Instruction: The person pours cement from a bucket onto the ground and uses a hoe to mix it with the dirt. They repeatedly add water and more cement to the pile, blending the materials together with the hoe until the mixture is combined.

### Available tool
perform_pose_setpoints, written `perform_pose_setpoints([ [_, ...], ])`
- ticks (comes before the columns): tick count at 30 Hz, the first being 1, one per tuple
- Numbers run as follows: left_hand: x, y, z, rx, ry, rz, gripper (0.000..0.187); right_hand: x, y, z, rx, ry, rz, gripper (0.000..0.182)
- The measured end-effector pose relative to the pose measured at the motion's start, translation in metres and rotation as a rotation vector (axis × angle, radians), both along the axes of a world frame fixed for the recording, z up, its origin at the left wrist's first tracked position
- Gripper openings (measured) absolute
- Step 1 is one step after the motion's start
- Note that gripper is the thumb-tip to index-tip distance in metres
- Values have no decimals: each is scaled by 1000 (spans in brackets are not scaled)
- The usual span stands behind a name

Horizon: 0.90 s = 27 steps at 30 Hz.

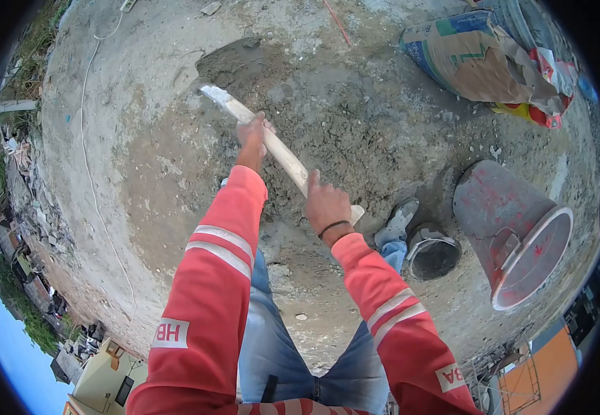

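Note:
A pale wooden tool handle (287, 160) slants across the middle of the head view, its whitish far end pointing up and left. My left hand (251, 135) is wrapped around it nearer that far end. Farther down, close to the butt end, my right hand (327, 203) grips the same handle, with a dark band at the wrist. A patch of dark wet mortar (234, 63) lies just beyond the far end; no tool head can be made out there. Rough grey-brown mix (345, 131) covers the ground beneath and beside the handle.
Right of my shoe (398, 220) stands a small dark bucket (435, 254). A large red-stained bucket (497, 214) lies tipped on its side beyond it. A torn cement bag (462, 59) rests at the upper right. A thin white cord (87, 124) runs along the left.

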<state>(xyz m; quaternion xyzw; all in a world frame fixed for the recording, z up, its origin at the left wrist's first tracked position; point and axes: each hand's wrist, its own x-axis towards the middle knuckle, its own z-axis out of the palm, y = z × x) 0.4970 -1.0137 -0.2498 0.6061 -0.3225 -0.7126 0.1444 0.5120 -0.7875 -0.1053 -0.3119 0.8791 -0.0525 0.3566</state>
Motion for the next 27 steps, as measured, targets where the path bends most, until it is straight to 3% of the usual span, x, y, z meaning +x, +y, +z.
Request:
perform_pose_setpoints([
  [3, 14, 19, -42, 75, -131, -131, 14, 2, -28, -24, 38, 42, -67, 20],
  [4, 20, 35, -52, 100, -219, -212, 14, 10, -16, -24, 51, 35, -61, 20],
  [6, 42, 80, -51, 171, -234, -153, 12, 31, 25, -11, 158, -71, -103, 22],
  [8, 61, 133, -24, 152, -304, -171, 13, 39, 68, 13, 276, -246, -83, 50],
  [11, 100, 213, 10, 213, -418, -298, 14, 90, 140, 53, 359, -344, -156, 63],
  [12, 113, 241, 17, 284, -460, -281, 12, 103, 163, 66, 386, -392, -201, 69],
  [14, 155, 294, -15, 571, -320, -139, 14, 116, 211, 90, 432, -435, -268, 74],
  [17, 151, 344, 19, 678, -229, -1, 17, 121, 284, 106, 450, -452, -304, 63],
  [19, 132, 364, 71, 535, -289, 9, 19, 137, 341, 90, 259, -484, -363, 66],
  [22, 91, 357, 139, 391, -332, 9, 20, 151, 368, 77, 119, -399, -397, 69],
  [26, 14, 280, 178, 43, -139, -183, 23, 117, 286, 48, -102, -258, -443, 70],
  [27, -7, 251, 180, -50, -9, -305, 42, 107, 257, 38, -164, -215, -469, 70],
])
